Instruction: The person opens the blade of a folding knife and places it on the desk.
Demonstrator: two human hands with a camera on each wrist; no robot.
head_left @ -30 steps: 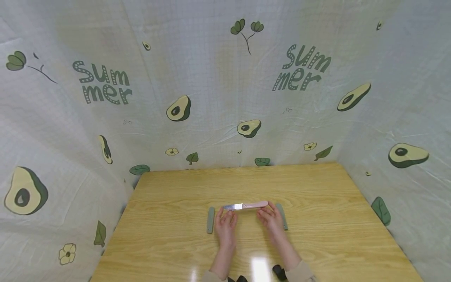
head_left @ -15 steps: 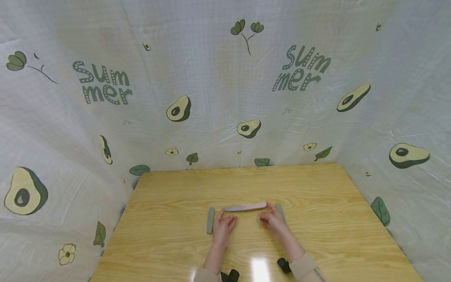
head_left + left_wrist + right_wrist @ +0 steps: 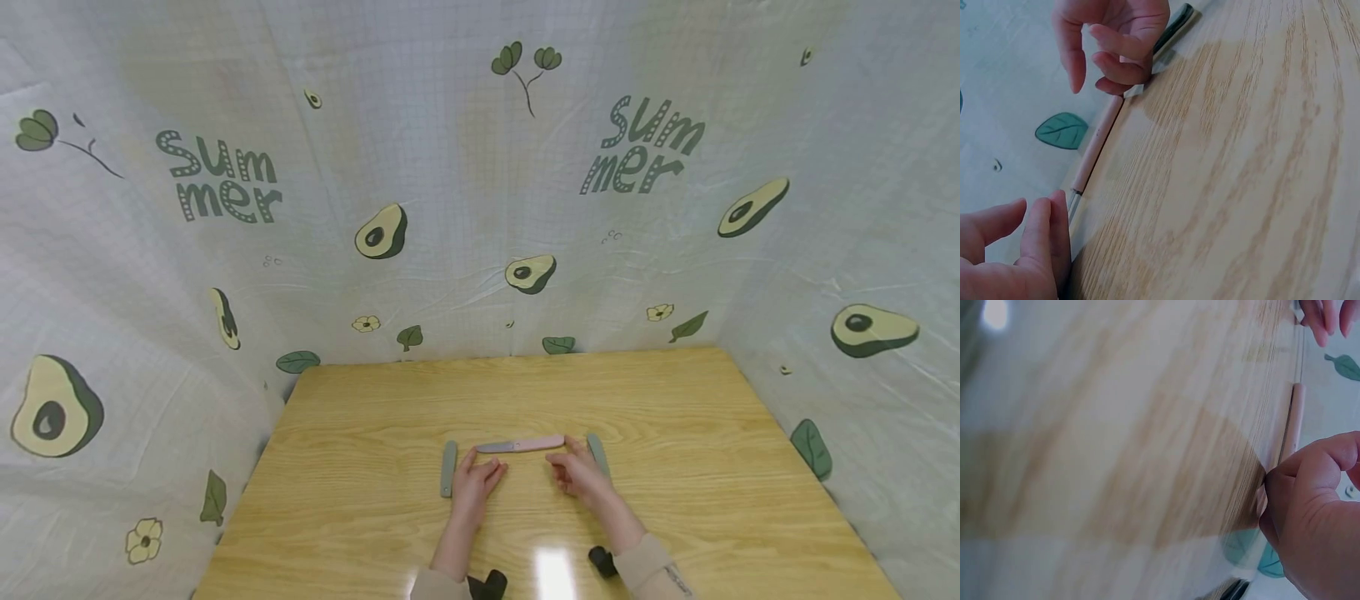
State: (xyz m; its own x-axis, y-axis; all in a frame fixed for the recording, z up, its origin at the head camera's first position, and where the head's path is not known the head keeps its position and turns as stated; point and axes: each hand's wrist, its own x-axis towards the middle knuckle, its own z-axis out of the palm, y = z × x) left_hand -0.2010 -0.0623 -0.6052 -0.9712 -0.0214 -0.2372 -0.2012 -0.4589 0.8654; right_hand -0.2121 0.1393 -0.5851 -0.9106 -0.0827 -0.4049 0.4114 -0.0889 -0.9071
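A small knife (image 3: 536, 443) with a pink handle and a grey blade lies crosswise on the wooden table, blade toward the left. My left hand (image 3: 471, 483) has its fingers extended, fingertips right at the blade's tip. At the handle's end is my right hand (image 3: 581, 475), one fingertip against it and the other fingers loosely bent. The left wrist view shows the pink handle (image 3: 1099, 144) flat on the wood between both hands. Beside the left hand lies a grey-green strip (image 3: 447, 468) with a small hole at its near end; a similar strip (image 3: 597, 454) is partly hidden behind the right hand.
The wooden table (image 3: 360, 533) reaches back to a pale cloth (image 3: 465, 167) printed with avocados and leaves, which also hangs on both sides. Black wrist devices (image 3: 491, 585) show below the hands. A bright reflection lies on the near wood.
The knife, earlier tilted with a shining blade between both hands, now lies level and slightly nearer. Both hands have shifted a little and their fingers have loosened around its ends.
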